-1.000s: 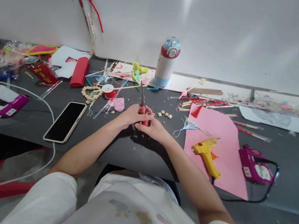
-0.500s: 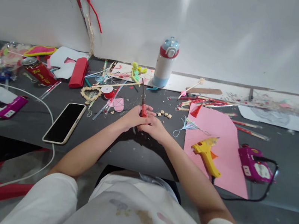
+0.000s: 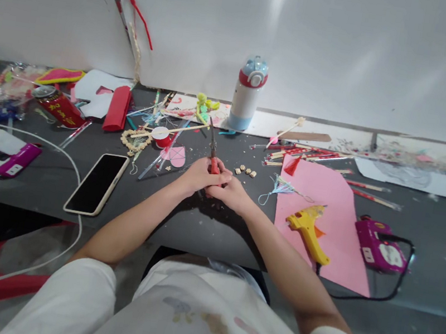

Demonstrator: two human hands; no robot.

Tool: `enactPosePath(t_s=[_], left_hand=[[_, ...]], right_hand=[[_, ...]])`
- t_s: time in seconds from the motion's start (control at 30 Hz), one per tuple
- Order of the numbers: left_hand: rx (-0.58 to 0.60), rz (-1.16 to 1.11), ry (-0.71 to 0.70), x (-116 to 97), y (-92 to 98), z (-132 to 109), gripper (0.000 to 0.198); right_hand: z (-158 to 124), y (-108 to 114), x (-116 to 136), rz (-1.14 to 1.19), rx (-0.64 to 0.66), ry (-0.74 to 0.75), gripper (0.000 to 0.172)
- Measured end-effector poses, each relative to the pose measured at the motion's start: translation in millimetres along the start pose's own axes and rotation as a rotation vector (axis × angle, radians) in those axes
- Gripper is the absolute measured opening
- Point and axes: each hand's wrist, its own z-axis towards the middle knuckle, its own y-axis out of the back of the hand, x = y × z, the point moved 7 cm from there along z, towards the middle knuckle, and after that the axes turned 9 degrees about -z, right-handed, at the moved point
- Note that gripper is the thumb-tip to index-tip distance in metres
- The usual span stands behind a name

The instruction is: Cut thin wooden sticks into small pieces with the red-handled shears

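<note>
My left hand [image 3: 200, 176] and my right hand [image 3: 232, 194] meet over the dark table, fingers curled together. Between them is a red-handled tool [image 3: 214, 164] with a long, dark, pointed end aimed away from me; whether it is scissors or pliers I cannot tell. My left thumb lies across its handle, and my right hand closes round the lower part. Anything small inside the fingers is hidden. Several small wooden beads [image 3: 245, 170] lie just beyond my right hand. A pink paper piece [image 3: 177, 156] and a red thread spool [image 3: 161, 138] are beyond the left.
A bottle [image 3: 246, 94] stands at the back. On the right, a yellow glue gun [image 3: 308, 231] rests on pink paper [image 3: 345, 251], near a blue-white tassel [image 3: 279, 186]. On the left are a phone [image 3: 96, 184], a white cable [image 3: 79, 234] and a red can [image 3: 58, 107].
My left fingers, stretched out past the tool before, have curled in. The two hands stay in nearly the same place, and the tool still points away.
</note>
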Motion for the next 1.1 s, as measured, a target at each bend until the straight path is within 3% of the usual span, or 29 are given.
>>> enactPosePath(t_s=[0.2,0.37,0.47,0.57,0.63,0.73,0.9,1.0,1.1], left_hand=[[0.014,-0.013,-0.009,-2.3,-1.2,-0.7,0.03],[0.031,-0.022,-0.013,-2.0,-2.6,0.2,0.031],[0.03,-0.06,0.01,1.1,-1.9,1.7,0.042],[0.004,-0.086,0.004,2.1,3.4,4.5,0.062],[-0.023,-0.066,-0.049,-1.8,9.9,7.1,0.064],[-0.123,0.021,-0.162,-12.8,26.0,8.6,0.052],[-0.448,0.428,-0.477,-47.1,55.2,-7.8,0.025],[-0.577,0.731,-0.642,-64.2,57.9,-20.0,0.015],[-0.626,0.967,-0.656,-66.8,58.2,-20.0,0.017]], right_hand=[[-0.6,-1.0,-1.6,0.088,-0.008,0.013,0.031],[-0.2,-3.6,-1.7,0.114,0.001,-0.002,0.027],[0.6,-3.0,-1.7,0.077,-0.005,-0.008,0.021],[-0.1,2.5,-5.2,0.085,-0.048,-0.042,0.024],[-1.2,8.4,-9.8,0.084,-0.085,-0.093,0.026],[-2.3,19.2,-16.6,0.018,-0.137,-0.179,0.031],[-1.5,32.2,-22.4,-0.179,-0.161,-0.272,0.04],[-1.9,33.7,-23.3,-0.323,-0.15,-0.299,0.041],[-2.8,30.0,-21.9,-0.45,-0.108,-0.293,0.041]])
